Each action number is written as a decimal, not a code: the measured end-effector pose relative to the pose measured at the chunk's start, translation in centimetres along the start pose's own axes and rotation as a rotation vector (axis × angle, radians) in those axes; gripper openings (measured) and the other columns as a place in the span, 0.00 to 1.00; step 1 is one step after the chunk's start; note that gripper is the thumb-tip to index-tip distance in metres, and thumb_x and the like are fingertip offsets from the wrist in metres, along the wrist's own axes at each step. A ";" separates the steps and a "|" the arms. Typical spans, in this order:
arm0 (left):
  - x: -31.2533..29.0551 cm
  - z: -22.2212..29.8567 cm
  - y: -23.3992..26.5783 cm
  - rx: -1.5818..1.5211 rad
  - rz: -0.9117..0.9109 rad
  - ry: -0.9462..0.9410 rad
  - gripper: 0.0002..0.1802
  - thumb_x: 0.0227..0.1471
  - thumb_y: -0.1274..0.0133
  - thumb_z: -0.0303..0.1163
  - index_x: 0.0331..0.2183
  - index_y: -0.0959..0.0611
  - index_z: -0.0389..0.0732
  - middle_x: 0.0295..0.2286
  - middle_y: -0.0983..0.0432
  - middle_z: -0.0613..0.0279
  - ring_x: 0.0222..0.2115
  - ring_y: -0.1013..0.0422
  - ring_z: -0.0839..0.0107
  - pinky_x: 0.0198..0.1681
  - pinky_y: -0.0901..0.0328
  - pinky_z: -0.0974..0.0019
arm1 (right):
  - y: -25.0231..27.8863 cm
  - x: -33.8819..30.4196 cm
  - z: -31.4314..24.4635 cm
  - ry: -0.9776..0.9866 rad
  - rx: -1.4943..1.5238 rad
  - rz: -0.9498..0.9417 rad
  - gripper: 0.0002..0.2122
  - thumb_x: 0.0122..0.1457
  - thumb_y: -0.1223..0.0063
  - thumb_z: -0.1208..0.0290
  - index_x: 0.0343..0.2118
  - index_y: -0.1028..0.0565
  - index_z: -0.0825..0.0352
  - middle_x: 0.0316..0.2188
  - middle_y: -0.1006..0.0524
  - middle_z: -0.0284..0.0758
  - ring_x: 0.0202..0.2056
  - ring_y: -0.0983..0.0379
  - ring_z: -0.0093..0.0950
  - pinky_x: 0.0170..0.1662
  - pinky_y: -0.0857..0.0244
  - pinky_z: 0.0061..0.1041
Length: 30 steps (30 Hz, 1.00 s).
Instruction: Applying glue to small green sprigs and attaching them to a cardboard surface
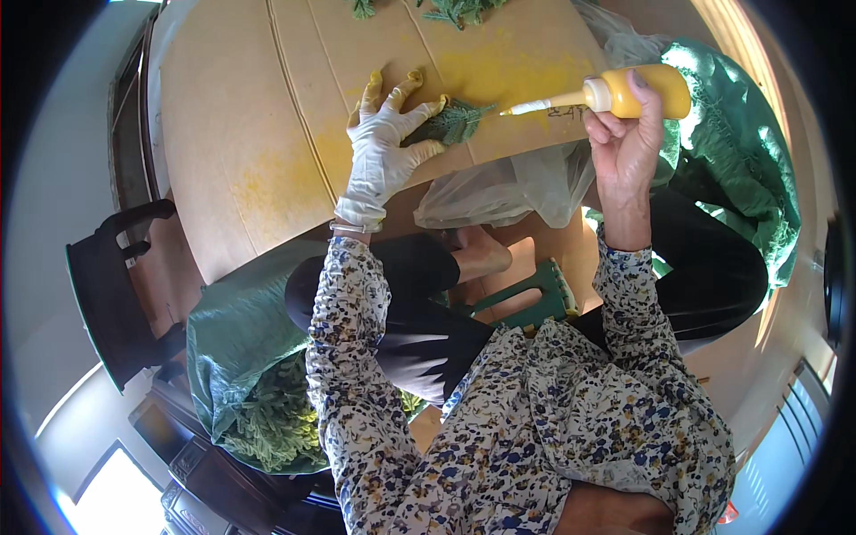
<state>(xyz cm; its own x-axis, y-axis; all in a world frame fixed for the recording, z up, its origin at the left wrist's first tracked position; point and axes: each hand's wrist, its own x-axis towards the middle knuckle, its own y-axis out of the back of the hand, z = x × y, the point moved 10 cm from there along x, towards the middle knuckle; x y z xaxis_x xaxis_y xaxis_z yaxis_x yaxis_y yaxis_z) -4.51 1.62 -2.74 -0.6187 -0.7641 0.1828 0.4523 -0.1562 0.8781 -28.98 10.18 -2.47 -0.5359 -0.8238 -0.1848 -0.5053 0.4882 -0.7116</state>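
My left hand [385, 147], in a white glove with yellow-stained fingertips, rests over the cardboard [357, 36]. Its thumb and forefinger hold a small green artificial fir sprig [459, 122] near the cardboard's front edge. Bare of any glove, my right hand [631, 143] is wrapped round a yellow squeeze bottle [660, 91] with a long nozzle. The bottle lies nearly level, its nozzle tip pointing left at the sprig's end and a little apart from it.
Yellow smears mark the cardboard. More green sprigs [459, 11] lie at its far edge. A clear plastic bag [508, 192] hangs below the near edge. Green sacks stand at the right [744, 169] and lower left [232, 330], the latter holding sprigs. A black chair-like object [107, 294] stands left.
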 end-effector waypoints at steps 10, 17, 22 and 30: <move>-0.3 0.8 0.4 0.008 -0.017 -0.042 0.39 0.21 0.32 0.48 0.43 0.18 0.52 0.55 0.37 0.67 0.59 0.51 0.54 0.59 0.56 0.51 | -3.4 -1.0 3.3 0.016 -0.225 -0.036 0.12 0.50 0.42 0.65 0.30 0.29 0.68 0.27 0.24 0.38 0.14 0.47 0.12 0.16 0.52 0.13; 0.1 0.4 0.1 -0.071 -0.013 -0.024 0.42 0.18 0.32 0.50 0.45 0.20 0.61 0.55 0.38 0.72 0.60 0.54 0.54 0.59 0.62 0.50 | -3.3 -0.8 5.8 -0.008 -0.170 0.002 0.12 0.47 0.40 0.70 0.31 0.29 0.71 0.27 0.27 0.33 0.21 0.33 0.19 0.16 0.47 0.16; 0.0 1.0 0.5 -0.059 0.004 0.005 0.38 0.19 0.30 0.43 0.43 0.18 0.51 0.53 0.34 0.66 0.60 0.50 0.56 0.60 0.55 0.54 | -3.5 -1.1 5.0 0.084 -0.211 0.002 0.12 0.48 0.39 0.70 0.30 0.28 0.72 0.25 0.27 0.34 0.21 0.33 0.19 0.15 0.46 0.17; -0.1 0.5 0.1 -0.083 0.004 0.007 0.38 0.20 0.30 0.42 0.43 0.18 0.50 0.53 0.34 0.65 0.60 0.51 0.56 0.61 0.56 0.56 | -4.1 -1.2 5.3 0.095 -0.255 -0.058 0.12 0.48 0.39 0.69 0.30 0.27 0.73 0.24 0.27 0.36 0.15 0.38 0.17 0.14 0.45 0.17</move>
<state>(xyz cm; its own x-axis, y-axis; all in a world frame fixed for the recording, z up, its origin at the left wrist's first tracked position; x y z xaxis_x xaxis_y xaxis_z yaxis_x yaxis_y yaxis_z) -4.71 1.92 -2.42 -0.6125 -0.7691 0.1825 0.5063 -0.2045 0.8378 -22.66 7.60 -2.95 -0.5564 -0.8274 -0.0759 -0.6842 0.5081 -0.5232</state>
